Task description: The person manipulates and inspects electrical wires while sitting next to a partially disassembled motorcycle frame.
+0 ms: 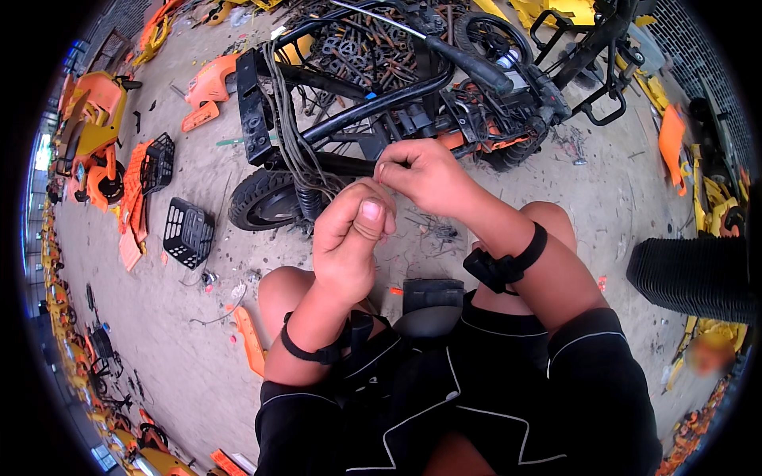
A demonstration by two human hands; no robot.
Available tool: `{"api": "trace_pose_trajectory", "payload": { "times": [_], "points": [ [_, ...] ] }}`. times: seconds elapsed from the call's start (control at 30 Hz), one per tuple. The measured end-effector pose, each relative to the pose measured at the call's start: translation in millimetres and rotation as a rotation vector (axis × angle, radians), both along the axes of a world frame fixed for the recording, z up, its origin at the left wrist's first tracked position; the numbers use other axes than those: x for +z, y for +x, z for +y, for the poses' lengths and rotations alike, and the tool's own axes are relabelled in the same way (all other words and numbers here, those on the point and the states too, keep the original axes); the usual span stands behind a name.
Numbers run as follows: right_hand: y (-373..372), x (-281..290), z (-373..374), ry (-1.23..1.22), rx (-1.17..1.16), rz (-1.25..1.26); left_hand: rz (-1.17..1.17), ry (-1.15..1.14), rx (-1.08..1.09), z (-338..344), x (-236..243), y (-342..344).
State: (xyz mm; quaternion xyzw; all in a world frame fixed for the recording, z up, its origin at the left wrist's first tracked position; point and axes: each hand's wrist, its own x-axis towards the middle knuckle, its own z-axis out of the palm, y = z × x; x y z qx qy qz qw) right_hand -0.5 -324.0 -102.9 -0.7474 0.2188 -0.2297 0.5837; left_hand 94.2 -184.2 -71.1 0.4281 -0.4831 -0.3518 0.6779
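Observation:
Both my hands are closed and meet in front of a stripped black scooter frame (345, 115). My left hand (349, 238) is curled with its thumb on top. Just above it, my right hand (421, 174) pinches with thumb and forefinger. Something thin and reddish shows faintly between them, too small to name. A bundle of dark cables (290, 135) hangs from the frame and ends close behind my left hand; whether that hand grips them is hidden. The rear wheel (266, 202) lies to the left, beside a shock absorber (308, 198).
Loose metal parts (357, 59) are heaped beyond the frame. On the left are a black basket (188, 232), orange panels (214, 83) and a yellow-orange scooter body (97, 103). A black ribbed stack (690, 276) stands at right. A dark block (432, 295) sits between my knees.

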Motion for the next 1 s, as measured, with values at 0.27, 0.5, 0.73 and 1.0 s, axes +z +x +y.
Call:
{"api": "trace_pose_trajectory", "payload": {
  "times": [0.27, 0.5, 0.73, 1.0],
  "points": [
    [-3.4, 4.1, -3.2, 0.007, 0.033, 0.038, -0.067, -0.011, 0.044, 2.4, 2.8, -7.2],
    [-7.7, 4.1, -6.9, 0.0, 0.015, 0.069, -0.134, -0.044, 0.061, 5.6, 16.6, -16.1],
    [-7.6, 2.9, -10.7, -0.05, 0.001, 0.118, -0.118, -0.071, 0.075, 14.5, 21.0, -12.5],
    [-4.9, -4.6, -9.7, -0.046, -0.028, 0.122, -0.141, -0.068, 0.113, 22.9, 26.8, -15.4]
  ]
}}
